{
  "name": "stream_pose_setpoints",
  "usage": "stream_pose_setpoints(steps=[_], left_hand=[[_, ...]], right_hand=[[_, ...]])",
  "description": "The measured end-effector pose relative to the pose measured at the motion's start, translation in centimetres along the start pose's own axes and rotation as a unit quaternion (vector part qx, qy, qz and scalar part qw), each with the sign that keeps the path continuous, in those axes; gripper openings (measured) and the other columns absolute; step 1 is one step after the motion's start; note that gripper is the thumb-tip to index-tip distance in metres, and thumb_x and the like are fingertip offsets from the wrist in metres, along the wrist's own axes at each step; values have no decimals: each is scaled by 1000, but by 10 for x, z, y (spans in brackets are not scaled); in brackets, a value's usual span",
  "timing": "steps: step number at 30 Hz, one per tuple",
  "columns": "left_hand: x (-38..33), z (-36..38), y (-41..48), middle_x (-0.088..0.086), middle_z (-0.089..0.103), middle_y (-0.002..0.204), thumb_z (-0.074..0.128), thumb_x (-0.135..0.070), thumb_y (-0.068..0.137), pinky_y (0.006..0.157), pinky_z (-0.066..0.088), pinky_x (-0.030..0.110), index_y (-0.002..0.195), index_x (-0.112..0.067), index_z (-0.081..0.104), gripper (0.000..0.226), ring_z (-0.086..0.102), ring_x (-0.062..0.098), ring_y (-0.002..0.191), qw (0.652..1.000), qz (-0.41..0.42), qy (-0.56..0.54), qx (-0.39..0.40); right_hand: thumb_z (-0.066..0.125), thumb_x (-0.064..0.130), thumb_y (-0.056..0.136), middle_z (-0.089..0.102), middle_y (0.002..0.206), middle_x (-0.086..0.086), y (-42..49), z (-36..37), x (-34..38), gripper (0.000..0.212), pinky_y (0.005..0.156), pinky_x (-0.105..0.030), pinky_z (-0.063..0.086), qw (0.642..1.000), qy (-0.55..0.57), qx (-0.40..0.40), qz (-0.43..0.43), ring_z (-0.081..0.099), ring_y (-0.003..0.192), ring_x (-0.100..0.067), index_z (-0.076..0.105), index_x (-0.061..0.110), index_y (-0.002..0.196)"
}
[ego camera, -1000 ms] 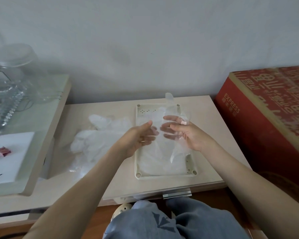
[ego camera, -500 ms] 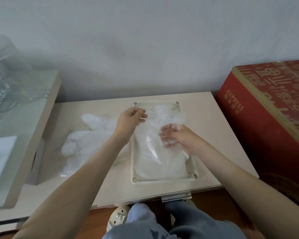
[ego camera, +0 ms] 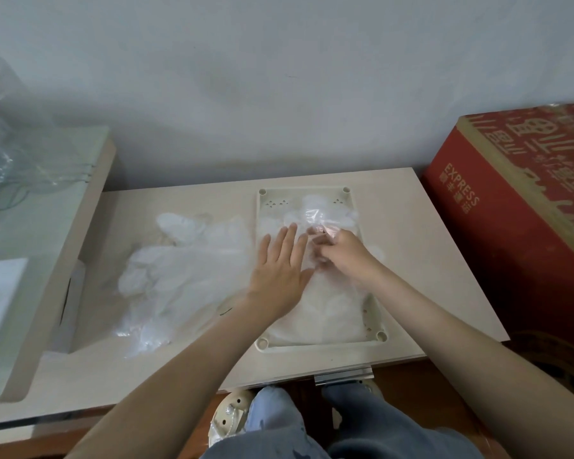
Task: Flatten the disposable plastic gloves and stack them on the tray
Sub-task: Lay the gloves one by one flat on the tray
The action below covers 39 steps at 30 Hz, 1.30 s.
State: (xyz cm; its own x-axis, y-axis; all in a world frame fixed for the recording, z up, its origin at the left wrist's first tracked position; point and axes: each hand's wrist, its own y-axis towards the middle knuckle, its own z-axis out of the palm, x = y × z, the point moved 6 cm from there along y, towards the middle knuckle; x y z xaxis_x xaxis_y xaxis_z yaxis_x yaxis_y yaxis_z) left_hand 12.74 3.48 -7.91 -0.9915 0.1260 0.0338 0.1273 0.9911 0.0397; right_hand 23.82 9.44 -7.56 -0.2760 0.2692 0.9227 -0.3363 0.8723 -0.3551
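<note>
A pale desk stands beside a red box on its right. A loose pile of gloves lies left of the cream tray. On the tray, the left hand presses the stack of gloves, grip flat and open. The right hand has its grip curled, pinching the top glove.

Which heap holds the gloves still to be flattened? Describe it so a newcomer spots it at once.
Find the pale wooden table against the wall, left of the red box. A cream tray lies on it, and the heap sits just left of that tray, on the tabletop. Unlike the gloves in the tray, it is rumpled and spread loosely.
</note>
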Motion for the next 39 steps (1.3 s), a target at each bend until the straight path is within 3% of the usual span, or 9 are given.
stream_pose_setpoints(steps=[3, 7, 10, 14, 19, 26, 32, 36, 39], left_hand=[[0, 14, -2, 13, 8, 160, 2, -54, 90, 118, 9, 47, 153, -10, 14, 78, 15, 30, 147, 996, -7, 13, 83], [-2, 13, -5, 11, -2, 161, -10, -60, 83, 118, 7, 45, 154, -18, 5, 83, 14, 30, 146, 991, -19, 23, 128], [-5, 2, -3, 13, 4, 160, 6, -57, 95, 112, 23, 42, 152, -18, 15, 70, 34, 32, 134, 993, -26, 40, 108], [-1, -6, 2, 16, 57, 132, 21, -50, 93, 81, 49, 37, 119, -15, 67, 63, 64, 29, 92, 998, -30, 51, 34], [10, -7, 4, 16, 56, 134, 27, -45, 93, 102, 38, 48, 121, -11, 64, 58, 56, 32, 118, 999, -31, 34, 2], [10, 17, -5, 8, -4, 161, 9, -62, 96, 117, -6, 53, 153, -25, -8, 70, 0, 27, 148, 990, -27, 52, 125], [10, 11, -4, 9, -1, 161, 13, -64, 94, 115, -9, 56, 153, -24, -3, 74, 1, 30, 148, 993, -29, 48, 100], [1, -3, -1, 12, 4, 161, 10, -60, 94, 113, -7, 59, 152, -19, 17, 72, 6, 32, 147, 996, -17, 64, 67], [-13, -19, 0, 15, 32, 153, 13, -53, 92, 112, 3, 61, 138, -11, 48, 72, 28, 33, 142, 999, -12, 53, 7]], right_hand=[[50, 2, 91, 63, 67, 12, 1, -4, 4, 28, 55, -17, 46, 999, -35, -18, -3, 59, 63, -6, 65, 22, 104], [43, -1, 92, 67, 95, 4, 3, -8, 11, 43, 63, -19, 50, 998, -58, -23, -30, 65, 80, -8, 63, 25, 120], [39, -5, 93, 66, 102, -1, 2, -8, 14, 47, 64, -16, 50, 996, -69, -14, -56, 65, 80, -13, 61, 24, 123], [35, -10, 91, 65, 99, 0, 3, -6, 13, 54, 61, -21, 50, 995, -75, 9, -67, 62, 77, -14, 63, 27, 118], [38, -9, 92, 66, 99, -2, 4, -6, 14, 52, 67, -22, 50, 992, -86, 31, -86, 62, 74, -11, 66, 31, 108], [55, 10, 92, 69, 94, 3, 9, -15, 13, 21, 63, -17, 49, 991, -98, -55, -67, 65, 74, -1, 66, 22, 104], [51, 6, 90, 65, 94, -4, 1, -56, 32, 31, 51, -9, 41, 960, -139, -213, -114, 58, 77, -14, 55, 15, 120], [54, 9, 90, 55, 110, -2, -17, -67, 43, 51, 85, -18, 38, 931, -212, -255, -156, 51, 99, -17, 39, 11, 138], [54, 8, 86, 56, 123, -8, -34, -40, 46, 48, 95, -37, 30, 850, -416, -200, -253, 48, 113, -28, 47, 11, 134]])
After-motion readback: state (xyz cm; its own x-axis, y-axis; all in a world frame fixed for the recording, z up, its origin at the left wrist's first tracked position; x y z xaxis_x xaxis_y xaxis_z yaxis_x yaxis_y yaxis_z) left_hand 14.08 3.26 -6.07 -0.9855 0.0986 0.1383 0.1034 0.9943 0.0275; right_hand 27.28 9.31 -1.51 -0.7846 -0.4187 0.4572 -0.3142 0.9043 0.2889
